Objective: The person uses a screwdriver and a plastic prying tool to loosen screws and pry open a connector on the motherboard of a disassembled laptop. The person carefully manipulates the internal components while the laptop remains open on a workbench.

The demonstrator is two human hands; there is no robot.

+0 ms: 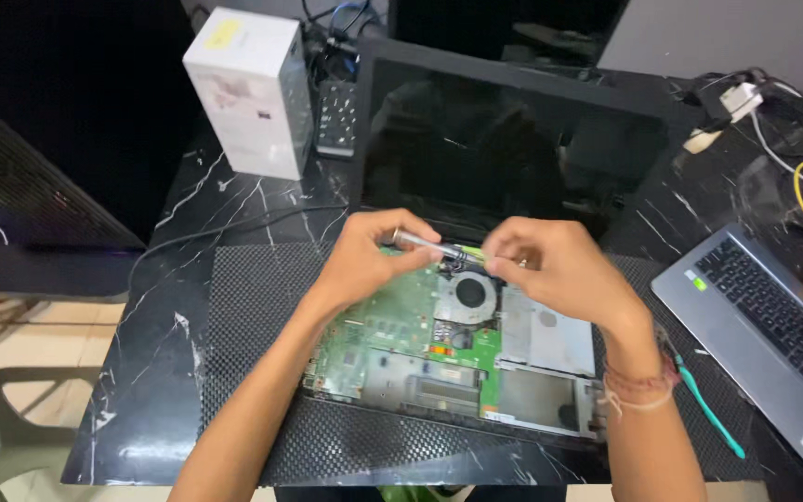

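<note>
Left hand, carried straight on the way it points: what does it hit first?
Likely the right hand: the left hand points rightward along the silver tool over the opened laptop, with the right fingers meeting it there. Depth is unclear.

Single head view, looking steeply down, close over desk [188, 279].

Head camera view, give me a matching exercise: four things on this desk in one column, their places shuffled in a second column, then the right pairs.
Things:
1. white box
2. grey laptop
3. teal-handled tool
4. cooling fan

Places:
A. on the green board of the opened laptop, just below both hands
B. far left, standing upright
C. right edge of the desk, keyboard showing
D. on the mesh mat beside the right wrist

Pairs: 1-B, 2-C, 3-D, 4-A
</note>
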